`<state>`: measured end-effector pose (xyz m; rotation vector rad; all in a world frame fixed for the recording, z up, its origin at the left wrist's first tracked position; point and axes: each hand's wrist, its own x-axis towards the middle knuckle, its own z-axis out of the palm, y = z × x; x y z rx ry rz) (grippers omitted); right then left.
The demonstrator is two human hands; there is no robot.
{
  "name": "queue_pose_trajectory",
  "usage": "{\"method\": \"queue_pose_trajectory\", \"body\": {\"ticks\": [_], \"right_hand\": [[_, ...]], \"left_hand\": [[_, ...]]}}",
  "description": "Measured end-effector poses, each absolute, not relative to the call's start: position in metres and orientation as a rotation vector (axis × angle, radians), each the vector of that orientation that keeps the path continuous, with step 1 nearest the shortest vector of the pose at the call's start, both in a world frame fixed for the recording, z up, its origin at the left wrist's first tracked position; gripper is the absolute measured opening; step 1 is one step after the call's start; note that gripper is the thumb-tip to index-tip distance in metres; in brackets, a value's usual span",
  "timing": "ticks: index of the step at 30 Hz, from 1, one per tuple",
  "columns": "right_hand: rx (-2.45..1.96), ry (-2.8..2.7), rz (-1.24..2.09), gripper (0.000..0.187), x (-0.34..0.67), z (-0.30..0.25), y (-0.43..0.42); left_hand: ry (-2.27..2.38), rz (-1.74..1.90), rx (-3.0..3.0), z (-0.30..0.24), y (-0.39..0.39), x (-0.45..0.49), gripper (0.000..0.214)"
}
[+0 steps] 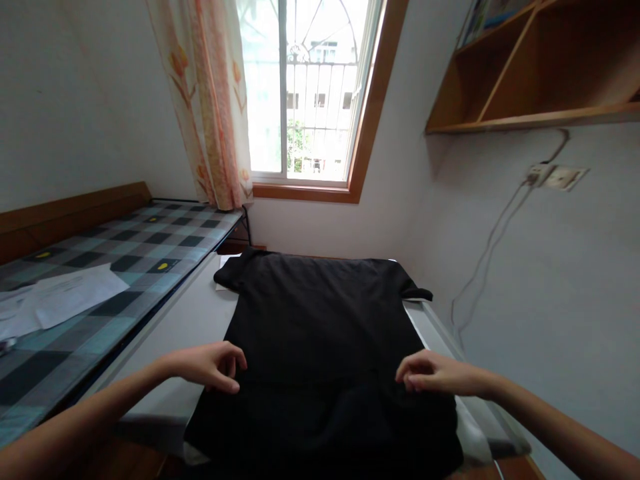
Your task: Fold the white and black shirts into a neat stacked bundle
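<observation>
A black T-shirt (320, 320) lies spread out over a white table (165, 347), its short sleeves out to both sides at the far end. Its lower part reaches over the near edge, and a pale bit shows at the lower left corner. My left hand (215, 367) hovers over the shirt's left side, fingers loosely curled and the thumb apart from them. Over the right side is my right hand (430, 373), also loosely curled, with thumb and fingers close but no cloth visible between them. Neither hand appears to hold anything.
To the left is a bed with a checked mattress (175, 233) and some papers (75, 293) on it. A window (310, 100) with a flowered curtain (215, 107) is ahead. On the right wall are a wooden shelf (540, 117), a socket (565, 177) and hanging cables (487, 253).
</observation>
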<state>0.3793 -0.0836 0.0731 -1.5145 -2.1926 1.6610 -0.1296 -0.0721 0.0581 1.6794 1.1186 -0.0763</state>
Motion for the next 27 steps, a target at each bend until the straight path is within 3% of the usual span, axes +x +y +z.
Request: {"method": "queue_pose_trajectory", "body": {"ticks": [6,9,12,14,21,25,27], "right_hand": [[-1.664,-2.15,1.447,0.046,0.355,0.061,-0.102],[-1.57,-2.28,1.921,0.029,0.366,0.053,-0.113],[-1.464,-2.288,2.623,0.03,0.381,0.05,-0.121],[-1.529,-2.243,2.655,0.038,0.388,0.053,-0.117],[-1.536,-2.328,1.519,0.053,0.372,0.077,-0.033],[-1.648,-2.403,0.651,0.044,0.342,0.062,0.026],[-1.649,-2.413,0.462,0.044,0.326,0.046,0.05]], "left_hand": [[1.161,-0.05,1.925,0.067,-0.094,-0.105,0.058],[0.75,-0.354,1.691,0.052,-0.107,-0.113,0.055],[0.417,-0.642,1.401,0.036,-0.114,-0.124,0.054],[0.518,-0.527,1.376,0.032,-0.109,-0.128,0.054],[1.255,0.486,1.952,0.045,-0.013,-0.112,0.043],[1.448,0.712,2.356,0.023,0.047,-0.091,0.048],[1.663,0.651,2.446,0.007,0.066,-0.082,0.055]]}}
